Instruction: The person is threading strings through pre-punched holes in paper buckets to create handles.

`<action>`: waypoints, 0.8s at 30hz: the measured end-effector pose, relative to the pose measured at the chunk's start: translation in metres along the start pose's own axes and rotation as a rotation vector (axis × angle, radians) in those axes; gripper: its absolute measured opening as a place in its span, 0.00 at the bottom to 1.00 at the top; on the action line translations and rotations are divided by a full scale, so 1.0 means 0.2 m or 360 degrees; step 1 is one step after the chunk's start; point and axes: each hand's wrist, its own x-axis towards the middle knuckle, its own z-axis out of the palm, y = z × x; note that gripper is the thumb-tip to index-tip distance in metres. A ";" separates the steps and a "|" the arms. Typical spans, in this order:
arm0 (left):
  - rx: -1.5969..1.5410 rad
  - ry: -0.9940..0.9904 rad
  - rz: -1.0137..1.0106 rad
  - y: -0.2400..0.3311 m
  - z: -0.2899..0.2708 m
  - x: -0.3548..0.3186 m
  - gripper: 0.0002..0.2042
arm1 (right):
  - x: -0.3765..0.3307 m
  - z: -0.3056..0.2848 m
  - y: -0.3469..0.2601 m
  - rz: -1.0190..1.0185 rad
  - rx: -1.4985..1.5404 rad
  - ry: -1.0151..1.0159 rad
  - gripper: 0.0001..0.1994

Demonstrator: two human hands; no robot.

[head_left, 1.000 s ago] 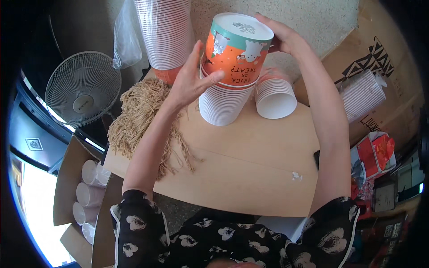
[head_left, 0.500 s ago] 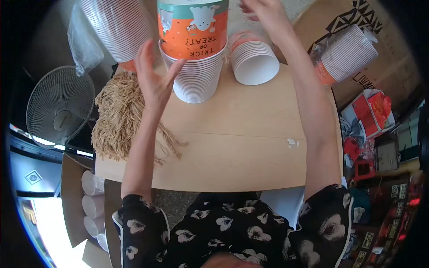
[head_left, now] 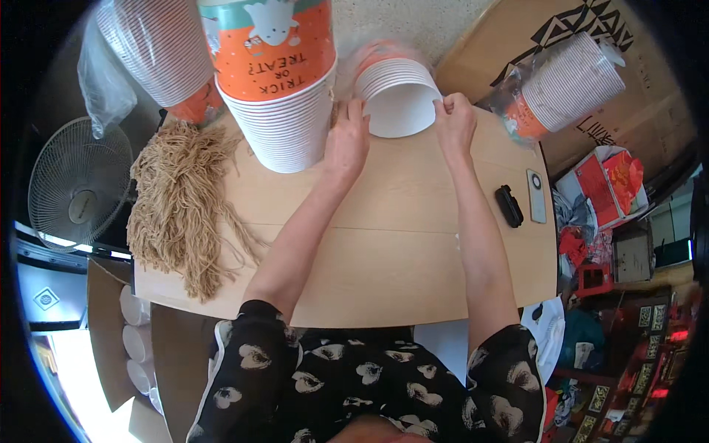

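A short stack of nested paper buckets (head_left: 402, 111) lies at the far side of the table, its white open mouth tilted toward me. My right hand (head_left: 456, 124) pinches the right rim of the front bucket between thumb and fingers. At the left rim, my left hand (head_left: 348, 142) has its fingers closed on the edge; part of that grip is hidden. Just left of it, a tall stack of white-rimmed buckets (head_left: 284, 133) carries an orange and green printed bucket (head_left: 277, 55) on top.
Tan yarn strands (head_left: 181, 199) are heaped on the table's left. Plastic-wrapped bucket stacks stand at the far left (head_left: 159, 52) and far right (head_left: 572, 85). A black case (head_left: 509, 206) and a phone (head_left: 536, 196) lie at the right edge. A fan (head_left: 80, 184) stands left.
Both hands have come to the short stack's rim, the left from beside the tall stack, the right back from farther away. The view has shifted, showing the black case and phone.
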 end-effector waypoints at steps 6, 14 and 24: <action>0.0072 0.0032 -0.0103 -0.08 0.11 -0.02 0.12 | -0.03 0.02 0.02 -0.0056 -0.0067 0.0022 0.07; 0.0022 0.0282 -0.0199 -0.07 0.20 -0.01 0.04 | -0.03 0.09 0.15 -0.0286 0.0141 0.0221 0.05; -0.0263 0.0311 -0.0109 0.18 -0.21 -0.29 0.20 | -0.22 -0.13 -0.03 -0.0213 0.0278 -0.0019 0.10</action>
